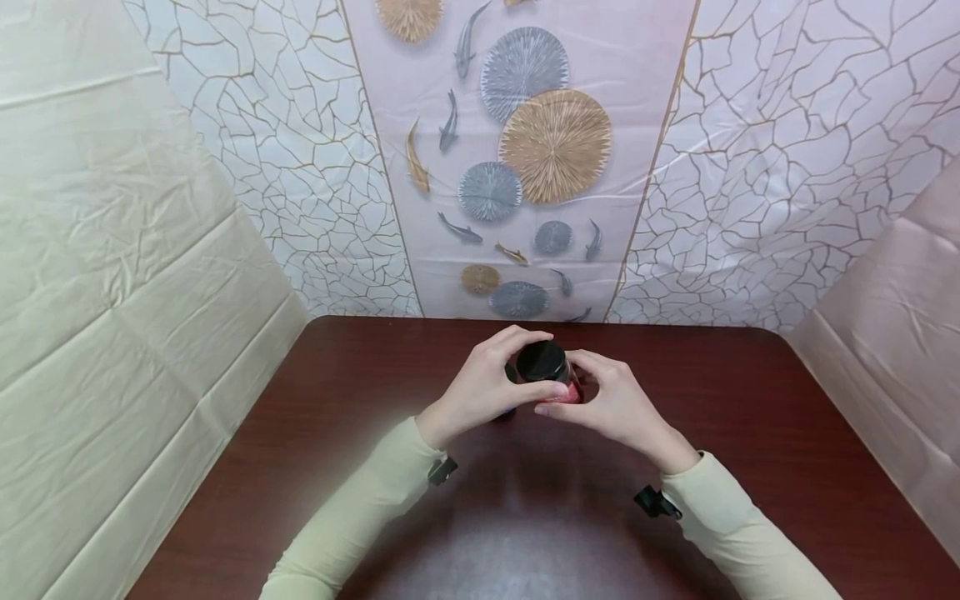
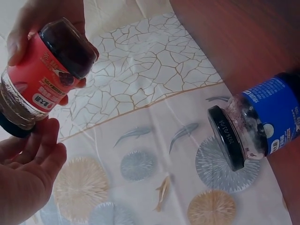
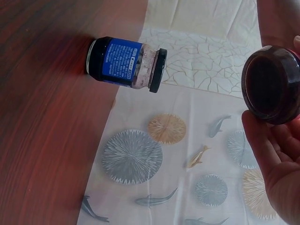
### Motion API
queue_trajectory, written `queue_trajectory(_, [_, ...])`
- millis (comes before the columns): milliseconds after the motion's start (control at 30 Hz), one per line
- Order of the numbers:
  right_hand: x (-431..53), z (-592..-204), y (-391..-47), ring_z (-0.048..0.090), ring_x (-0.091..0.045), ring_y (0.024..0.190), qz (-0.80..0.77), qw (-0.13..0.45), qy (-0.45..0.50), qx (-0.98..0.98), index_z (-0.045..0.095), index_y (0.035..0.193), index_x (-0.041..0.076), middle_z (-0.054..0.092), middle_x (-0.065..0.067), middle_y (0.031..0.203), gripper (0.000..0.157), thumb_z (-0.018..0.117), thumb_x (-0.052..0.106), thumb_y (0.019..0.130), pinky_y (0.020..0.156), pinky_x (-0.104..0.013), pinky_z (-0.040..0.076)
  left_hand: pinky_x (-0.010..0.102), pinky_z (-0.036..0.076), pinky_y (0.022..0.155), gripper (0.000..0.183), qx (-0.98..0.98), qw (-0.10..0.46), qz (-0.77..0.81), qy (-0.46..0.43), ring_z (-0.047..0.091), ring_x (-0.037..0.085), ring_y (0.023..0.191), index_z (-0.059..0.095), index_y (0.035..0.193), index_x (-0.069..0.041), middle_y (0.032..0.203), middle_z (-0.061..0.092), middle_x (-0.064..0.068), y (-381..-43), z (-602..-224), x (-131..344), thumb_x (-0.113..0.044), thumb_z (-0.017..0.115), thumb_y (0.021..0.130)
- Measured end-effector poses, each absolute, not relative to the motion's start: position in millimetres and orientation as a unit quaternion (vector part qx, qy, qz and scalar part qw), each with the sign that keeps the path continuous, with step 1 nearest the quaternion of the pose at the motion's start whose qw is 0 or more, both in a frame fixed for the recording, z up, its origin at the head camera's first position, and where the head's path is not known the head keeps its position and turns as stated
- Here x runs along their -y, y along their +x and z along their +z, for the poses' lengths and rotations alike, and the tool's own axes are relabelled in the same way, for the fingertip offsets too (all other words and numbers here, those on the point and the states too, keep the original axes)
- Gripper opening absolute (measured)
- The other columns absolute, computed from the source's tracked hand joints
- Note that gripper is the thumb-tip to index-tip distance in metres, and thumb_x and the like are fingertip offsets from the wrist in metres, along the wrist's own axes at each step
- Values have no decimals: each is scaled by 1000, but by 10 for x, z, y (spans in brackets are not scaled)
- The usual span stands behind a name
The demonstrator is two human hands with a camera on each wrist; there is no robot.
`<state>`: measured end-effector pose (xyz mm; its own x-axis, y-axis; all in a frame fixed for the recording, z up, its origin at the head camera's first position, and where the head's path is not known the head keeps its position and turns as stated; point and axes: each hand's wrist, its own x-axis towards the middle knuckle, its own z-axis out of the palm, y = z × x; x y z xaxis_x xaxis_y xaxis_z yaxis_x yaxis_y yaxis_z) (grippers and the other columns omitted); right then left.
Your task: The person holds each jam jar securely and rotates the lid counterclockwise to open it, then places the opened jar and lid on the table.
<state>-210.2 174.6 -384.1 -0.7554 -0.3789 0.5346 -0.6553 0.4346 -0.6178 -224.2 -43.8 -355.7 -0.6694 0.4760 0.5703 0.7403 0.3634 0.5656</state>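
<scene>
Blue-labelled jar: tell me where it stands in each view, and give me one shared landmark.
Head: the blue-labelled jar is just right of and below centre, mostly hidden behind the left hand.
Left wrist: the blue-labelled jar is at the right edge, mid-height.
Right wrist: the blue-labelled jar is left of centre, upper half.
Shared landmark: the fish-printed cloth.

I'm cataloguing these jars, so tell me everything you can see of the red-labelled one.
The red-labelled jar looks like clear glass, dark at the lower end, with a fitted black lid and a red label carrying pale print and a small dark picture. It is lifted off the table, tilted, lid end toward the left. The left hand grips around the lid end; the right hand holds the body lower down.
</scene>
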Motion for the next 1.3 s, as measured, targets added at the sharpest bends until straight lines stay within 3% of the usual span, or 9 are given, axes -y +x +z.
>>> queue_trajectory(267, [-1738,-3839,-2102,59,-9,73,418,167,308,838,69,115,22,65,11,93,52,93,35,72,62,-29,51,23,49,77,66,821,151,-406,-371,55,6,92,64,133,-13,114,64,-5,-2211,-3536,453,-36,89,77])
queue_trajectory(600, [-1748,-3838,-2091,65,-7,80,414,155,301,845,69,117,20,68,12,102,54,92,37,72,65,-31,55,27,46,99,75,800,142,-393,-431,55,11,120,55,145,-12,133,57,-2,-2243,-3504,567,-33,87,80])
queue_trajectory(900, [-1764,-3854,-2097,67,-7,83,414,150,300,846,68,119,19,69,9,107,56,92,37,72,66,-26,55,26,42,106,72,786,126,-375,-475,53,8,126,56,144,-12,140,57,1,-2285,-3418,670,-33,86,82])
queue_trajectory(1300, [-1759,-3844,-2084,66,-8,85,415,144,299,848,68,121,18,69,7,110,59,92,39,72,67,-26,55,33,50,99,64,785,91,-383,-478,58,8,116,58,143,-14,138,60,0,-2311,-3415,723,-32,82,87])
